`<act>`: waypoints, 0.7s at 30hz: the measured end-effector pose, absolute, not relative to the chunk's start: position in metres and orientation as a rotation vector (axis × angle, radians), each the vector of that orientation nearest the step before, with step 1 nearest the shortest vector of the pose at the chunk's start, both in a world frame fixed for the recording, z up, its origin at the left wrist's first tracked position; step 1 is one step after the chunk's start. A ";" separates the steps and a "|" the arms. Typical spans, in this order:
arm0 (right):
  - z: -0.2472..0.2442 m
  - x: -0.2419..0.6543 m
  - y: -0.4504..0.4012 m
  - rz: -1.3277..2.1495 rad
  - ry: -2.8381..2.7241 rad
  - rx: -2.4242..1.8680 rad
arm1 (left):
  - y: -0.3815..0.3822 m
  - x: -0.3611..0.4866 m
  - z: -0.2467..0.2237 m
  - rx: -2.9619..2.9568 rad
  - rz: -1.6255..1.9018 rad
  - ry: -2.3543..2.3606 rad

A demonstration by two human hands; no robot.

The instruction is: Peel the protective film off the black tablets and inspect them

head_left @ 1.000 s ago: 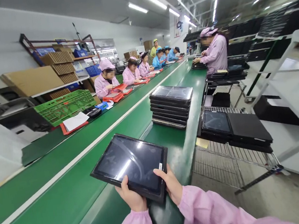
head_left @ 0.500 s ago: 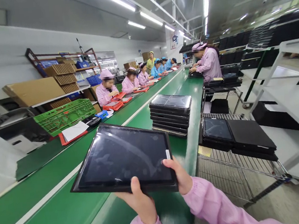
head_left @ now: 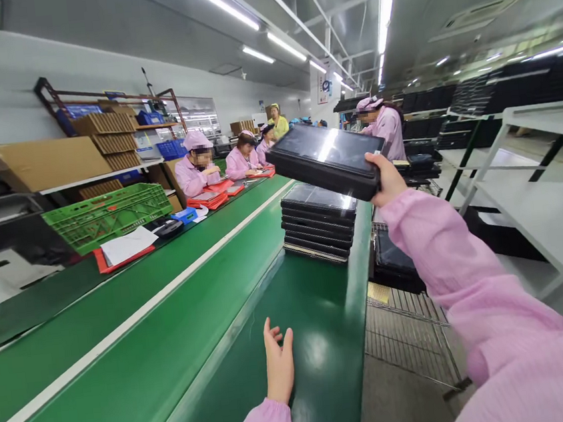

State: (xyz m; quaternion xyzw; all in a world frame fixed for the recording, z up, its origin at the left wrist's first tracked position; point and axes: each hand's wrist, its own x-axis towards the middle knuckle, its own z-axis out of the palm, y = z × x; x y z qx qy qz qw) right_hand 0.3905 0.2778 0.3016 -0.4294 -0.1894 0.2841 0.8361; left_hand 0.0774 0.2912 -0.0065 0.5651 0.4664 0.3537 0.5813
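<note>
My right hand (head_left: 387, 178) grips the right end of a black tablet in a dark tray (head_left: 329, 155), its glossy screen facing up. It is raised above a stack of similar black trays (head_left: 318, 230), whose top one also shows a glossy screen. Whether the raised tray touches the stack is hard to tell. Below the stack, over the green work surface (head_left: 316, 301), my left hand (head_left: 280, 362) holds nothing, and its fingers are apart.
A wire rack (head_left: 405, 335) with black trays (head_left: 394, 259) stands at the right. Across the green conveyor (head_left: 141, 360) are a green crate (head_left: 111, 215), red folders (head_left: 207, 200) and seated people. Another person (head_left: 386, 126) stands beyond the stack.
My right hand has carried the tablet up and forward to above the stack. My left hand has let go of it and is lower, with fingers spread.
</note>
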 end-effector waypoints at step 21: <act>0.251 0.478 0.316 0.723 -0.308 -1.244 | 0.296 0.075 -0.030 1.410 0.734 1.125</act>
